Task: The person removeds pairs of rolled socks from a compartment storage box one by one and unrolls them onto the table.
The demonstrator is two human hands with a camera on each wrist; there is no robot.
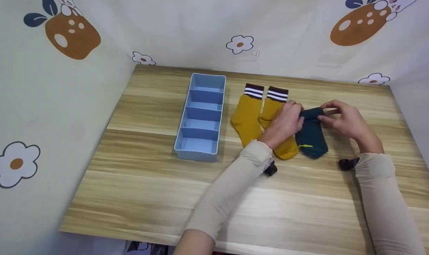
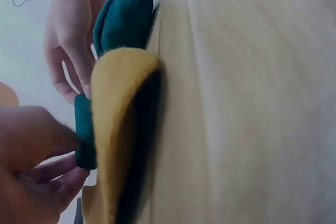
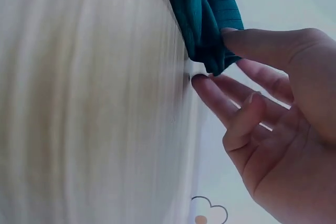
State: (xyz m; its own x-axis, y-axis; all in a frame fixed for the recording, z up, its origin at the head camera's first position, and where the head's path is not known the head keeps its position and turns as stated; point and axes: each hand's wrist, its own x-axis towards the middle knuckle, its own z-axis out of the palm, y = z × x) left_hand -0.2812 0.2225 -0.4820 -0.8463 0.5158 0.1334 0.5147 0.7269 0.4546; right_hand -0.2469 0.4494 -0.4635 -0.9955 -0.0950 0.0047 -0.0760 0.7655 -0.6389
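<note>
A dark green sock (image 1: pixel 312 136) with a small yellow mark lies at the right of the table, its top end folded over. My left hand (image 1: pixel 287 118) pinches the left corner of that fold, and my right hand (image 1: pixel 347 118) pinches the right corner between thumb and fingers. In the right wrist view the ribbed edge of the green sock (image 3: pixel 210 19) hangs from the right hand (image 3: pixel 310 98). Two mustard socks with striped dark cuffs lie to the left: one fully laid out (image 1: pixel 248 113), the other (image 1: pixel 273 111) partly hidden under my left forearm and hand.
A blue tray (image 1: pixel 196 156) with several compartments in a row stands left of the socks. Patterned walls (image 1: pixel 200 39) border the table (image 1: pixel 140 177) at the back and sides. Black wrist devices (image 1: pixel 270 169) stick out below both cuffs.
</note>
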